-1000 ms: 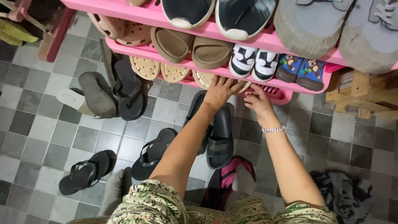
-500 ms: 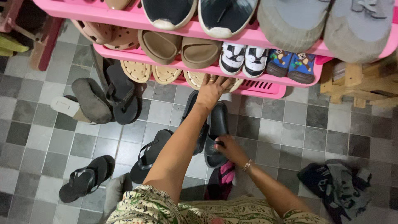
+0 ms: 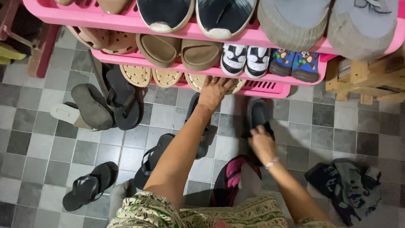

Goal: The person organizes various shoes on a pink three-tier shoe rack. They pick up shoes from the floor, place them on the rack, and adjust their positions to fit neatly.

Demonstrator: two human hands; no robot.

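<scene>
the left hand (image 3: 214, 90) lies flat, fingers spread loosely, on a tan perforated sandal (image 3: 198, 81) at the lowest pink shelf (image 3: 270, 88), toward 12 o'clock. the right hand (image 3: 262, 143) is curled around a black slide sandal (image 3: 258, 115), gripping its near end above the grey tiled floor (image 3: 38, 139), at about 1 o'clock.

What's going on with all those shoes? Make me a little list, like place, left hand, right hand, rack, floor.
place: grey tiled floor in front of a pink shoe rack
left hand: resting on a tan sandal at the lowest shelf
right hand: gripping a black slipper over the floor
rack: small black-and-white sneakers, brown slides
floor: black flip-flop, crumpled dark cloth
</scene>
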